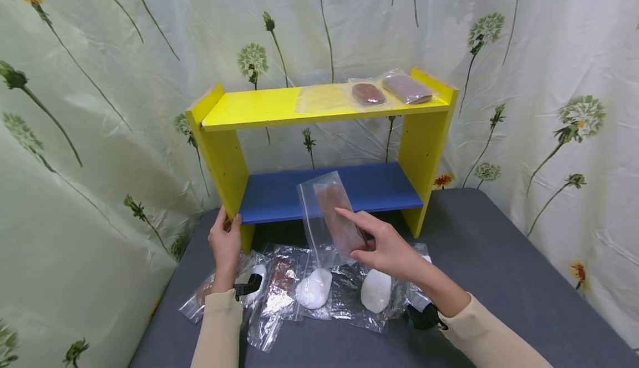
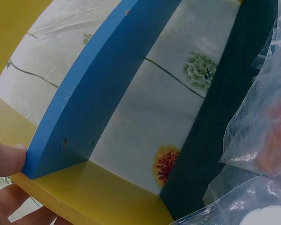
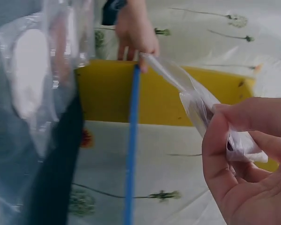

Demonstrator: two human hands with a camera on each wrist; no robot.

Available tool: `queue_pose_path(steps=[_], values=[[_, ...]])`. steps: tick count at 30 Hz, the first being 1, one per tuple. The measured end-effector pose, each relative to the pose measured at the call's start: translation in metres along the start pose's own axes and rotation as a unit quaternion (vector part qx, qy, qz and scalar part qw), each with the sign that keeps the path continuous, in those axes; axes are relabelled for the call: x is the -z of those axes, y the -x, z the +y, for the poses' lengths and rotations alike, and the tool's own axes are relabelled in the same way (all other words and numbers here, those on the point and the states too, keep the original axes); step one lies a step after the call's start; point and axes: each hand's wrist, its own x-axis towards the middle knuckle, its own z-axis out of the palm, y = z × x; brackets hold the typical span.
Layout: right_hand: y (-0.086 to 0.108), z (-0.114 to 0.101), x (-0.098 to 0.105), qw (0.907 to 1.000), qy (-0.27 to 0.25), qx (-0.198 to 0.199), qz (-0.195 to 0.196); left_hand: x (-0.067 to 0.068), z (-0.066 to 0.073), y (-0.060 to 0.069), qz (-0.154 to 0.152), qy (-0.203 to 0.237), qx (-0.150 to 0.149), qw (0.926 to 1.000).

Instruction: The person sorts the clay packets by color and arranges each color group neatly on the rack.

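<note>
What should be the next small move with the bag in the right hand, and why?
Probably lift the held bag toward the yellow top shelf, beside the two filled bags: the right hand holds it before the blue shelf, below that level, and the left hand grips the yellow side panel, perhaps for steadiness.

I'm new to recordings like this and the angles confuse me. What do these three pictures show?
There is no machine here, only a person's two bare hands. The wide picture comes from a camera worn on the head; the two smaller ones come from cameras on each wrist. The left hand grips the yellow side panel of a small shelf unit. The right hand holds a clear bag with something reddish-brown inside. More bags, some with white contents, lie on the dark table; others rest on the yellow top board.
</note>
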Motion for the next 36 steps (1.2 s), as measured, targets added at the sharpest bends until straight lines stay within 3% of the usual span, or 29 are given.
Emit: queue_pose_path(steps=[4,20,29,36], values=[[-0.015,-0.016,0.013,0.9983,0.041,0.041,0.009,0.000,0.002,-0.002,-0.001,0.000,-0.003,1.0000],[-0.092,-0.076,0.069,0.9821,0.090,0.161,0.038,0.000,-0.001,-0.004,0.005,0.004,-0.007,1.0000],[-0.133,-0.093,0.099,0.9825,0.097,0.147,0.061,0.000,-0.001,-0.003,0.001,0.010,-0.005,0.9999],[-0.157,-0.104,0.118,0.9923,0.040,0.101,0.060,0.001,-0.002,-0.001,-0.003,0.011,0.001,0.9999]])
